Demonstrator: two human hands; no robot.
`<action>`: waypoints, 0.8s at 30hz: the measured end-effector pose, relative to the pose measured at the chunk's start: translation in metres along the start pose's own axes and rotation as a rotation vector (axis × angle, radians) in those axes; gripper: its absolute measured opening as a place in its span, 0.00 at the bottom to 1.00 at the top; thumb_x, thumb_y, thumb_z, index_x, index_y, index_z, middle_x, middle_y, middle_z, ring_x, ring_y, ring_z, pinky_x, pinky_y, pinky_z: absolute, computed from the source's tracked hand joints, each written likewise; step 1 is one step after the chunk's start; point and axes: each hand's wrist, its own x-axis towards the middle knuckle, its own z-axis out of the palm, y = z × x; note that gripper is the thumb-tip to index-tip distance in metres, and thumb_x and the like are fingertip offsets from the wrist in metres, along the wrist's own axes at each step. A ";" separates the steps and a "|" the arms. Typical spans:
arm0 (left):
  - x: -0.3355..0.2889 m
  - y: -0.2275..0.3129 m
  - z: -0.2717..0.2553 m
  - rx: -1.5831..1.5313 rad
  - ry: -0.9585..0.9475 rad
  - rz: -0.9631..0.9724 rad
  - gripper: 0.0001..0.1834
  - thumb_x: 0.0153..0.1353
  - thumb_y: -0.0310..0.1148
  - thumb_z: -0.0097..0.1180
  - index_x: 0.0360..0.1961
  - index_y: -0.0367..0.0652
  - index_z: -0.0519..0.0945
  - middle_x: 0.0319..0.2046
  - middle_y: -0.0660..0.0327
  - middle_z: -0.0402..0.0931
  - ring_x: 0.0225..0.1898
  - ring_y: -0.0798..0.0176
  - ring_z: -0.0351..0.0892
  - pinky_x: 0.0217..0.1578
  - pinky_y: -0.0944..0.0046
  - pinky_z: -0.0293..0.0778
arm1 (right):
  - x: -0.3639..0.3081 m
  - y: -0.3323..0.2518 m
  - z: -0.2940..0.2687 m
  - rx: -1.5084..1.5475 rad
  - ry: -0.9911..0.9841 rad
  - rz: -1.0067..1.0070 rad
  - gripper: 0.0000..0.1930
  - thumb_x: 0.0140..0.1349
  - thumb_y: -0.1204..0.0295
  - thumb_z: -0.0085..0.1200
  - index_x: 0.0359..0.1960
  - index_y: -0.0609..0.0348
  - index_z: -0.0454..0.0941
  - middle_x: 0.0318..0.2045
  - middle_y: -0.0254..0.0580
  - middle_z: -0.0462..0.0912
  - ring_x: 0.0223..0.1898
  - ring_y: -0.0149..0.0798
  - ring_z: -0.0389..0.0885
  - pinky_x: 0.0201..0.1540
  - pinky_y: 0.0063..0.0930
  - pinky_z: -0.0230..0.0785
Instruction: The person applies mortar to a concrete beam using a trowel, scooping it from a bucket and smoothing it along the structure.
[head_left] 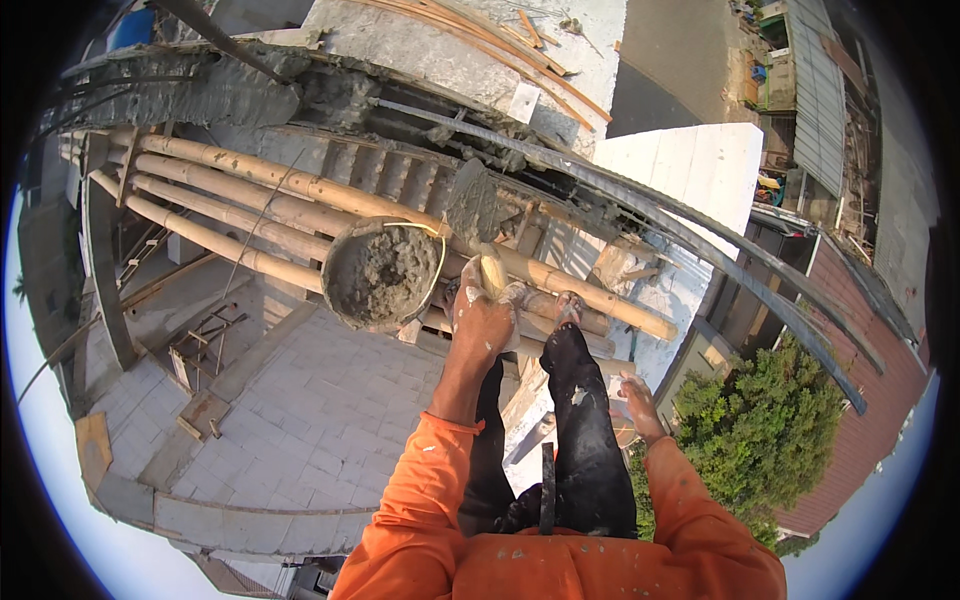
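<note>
My left hand (482, 318) is wrapped round the pale yellow handle of a trowel (472, 205). Its blade points away from me, coated in wet grey mortar, near the mortar-covered ledge (380, 110). Just left of that hand, a round bucket (338, 300) with a yellow handle rests on the bamboo poles, and thick grey mortar (385, 270) fills much of it. Lower right, beside my right leg, my right hand (638, 408) is held out with its fingers apart and nothing visible in it. Grey-white residue marks both hands.
Several bamboo poles (260, 178) run across beneath my feet, high above a pale block floor (300, 400). Long steel bars (700, 235) curve along the ledge toward the right. A leafy tree (760, 430) and a red roof (860, 400) lie below at right.
</note>
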 end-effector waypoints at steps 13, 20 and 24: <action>0.141 0.019 0.016 -1.371 -0.277 -0.552 0.09 0.57 0.31 0.43 0.36 0.37 0.68 0.22 0.54 0.70 0.16 0.63 0.71 0.11 0.70 0.67 | -0.005 0.026 -0.019 -0.012 0.136 0.049 0.23 0.58 0.62 0.46 0.54 0.57 0.68 0.28 0.34 0.72 0.22 0.26 0.64 0.23 0.20 0.57; -0.030 -0.075 -0.060 -0.010 -0.080 -0.080 0.22 0.51 0.29 0.49 0.50 0.37 0.67 0.28 0.54 0.72 0.25 0.57 0.75 0.25 0.61 0.74 | 0.031 -0.021 0.037 -0.149 -0.054 -0.043 0.24 0.59 0.57 0.49 0.54 0.55 0.69 0.30 0.29 0.72 0.32 0.24 0.67 0.30 0.19 0.55; -0.048 -0.135 -0.176 0.848 -0.078 -0.290 0.19 0.50 0.37 0.52 0.44 0.42 0.70 0.37 0.46 0.76 0.41 0.41 0.76 0.41 0.49 0.71 | 0.108 -0.069 0.158 -0.346 -0.227 -0.240 0.20 0.62 0.64 0.45 0.52 0.65 0.68 0.42 0.40 0.75 0.45 0.33 0.71 0.49 0.23 0.60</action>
